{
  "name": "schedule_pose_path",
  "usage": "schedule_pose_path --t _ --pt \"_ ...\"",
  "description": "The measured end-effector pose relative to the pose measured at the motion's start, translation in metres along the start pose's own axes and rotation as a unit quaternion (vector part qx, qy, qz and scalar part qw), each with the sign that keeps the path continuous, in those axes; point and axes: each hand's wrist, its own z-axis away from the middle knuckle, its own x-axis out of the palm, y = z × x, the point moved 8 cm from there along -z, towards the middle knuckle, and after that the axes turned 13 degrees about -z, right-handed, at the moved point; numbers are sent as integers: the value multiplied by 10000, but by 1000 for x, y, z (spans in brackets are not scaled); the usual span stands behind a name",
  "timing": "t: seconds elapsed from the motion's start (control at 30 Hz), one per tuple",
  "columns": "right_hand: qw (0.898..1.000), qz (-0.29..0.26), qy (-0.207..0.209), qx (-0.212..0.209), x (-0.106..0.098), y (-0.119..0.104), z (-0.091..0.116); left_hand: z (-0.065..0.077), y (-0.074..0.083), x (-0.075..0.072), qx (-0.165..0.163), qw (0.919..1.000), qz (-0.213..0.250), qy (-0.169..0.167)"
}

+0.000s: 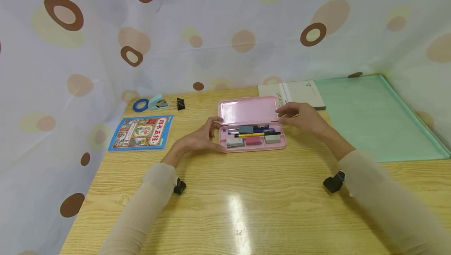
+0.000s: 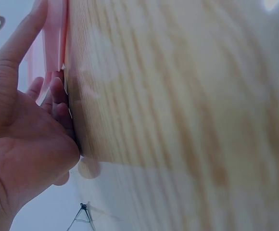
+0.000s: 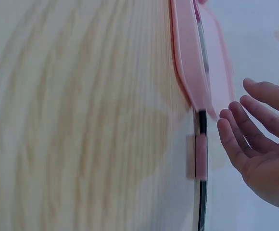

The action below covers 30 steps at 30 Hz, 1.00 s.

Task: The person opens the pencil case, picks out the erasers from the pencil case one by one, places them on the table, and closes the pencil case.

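A pink pencil case (image 1: 253, 149) lies on the table with its lid (image 1: 248, 111) raised at the back. Inside are a yellow pen with a black cap (image 1: 257, 134), blue pens and a dark grey-blue block (image 1: 246, 129). Small blocks, whitish (image 1: 235, 142), red-pink (image 1: 253, 140) and pale green (image 1: 272, 139), sit in the front compartments. My left hand (image 1: 198, 139) holds the case's left end, thumb at the front corner and fingers behind. By the lid's right edge hovers my right hand (image 1: 304, 118), fingers loosely bent; the right wrist view shows nothing in it.
Behind the case lies a notebook (image 1: 303, 92), with a green translucent mat (image 1: 373, 122) to the right. At left are a blue-covered book (image 1: 141, 132), a tape roll (image 1: 140, 105), a light-blue stapler (image 1: 158, 102) and a black binder clip (image 1: 181, 103). A patterned cloth surrounds the table.
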Motion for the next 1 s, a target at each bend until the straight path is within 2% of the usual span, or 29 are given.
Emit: schedule_pose_path --t 0.17,0.53,0.77,1.0 --pt "9993 -221 -236 -208 26 -11 -5 0 -1 0 -20 10000 38 -2" --pt "9969 38 -572 -538 75 -30 -22 0 -3 0 -33 10000 65 28" --pt "9972 351 -433 -496 91 -39 -25 0 -1 0 6 10000 52 21" --pt "9951 699 -281 -633 96 -43 -27 -1 -2 0 -20 10000 8 39"
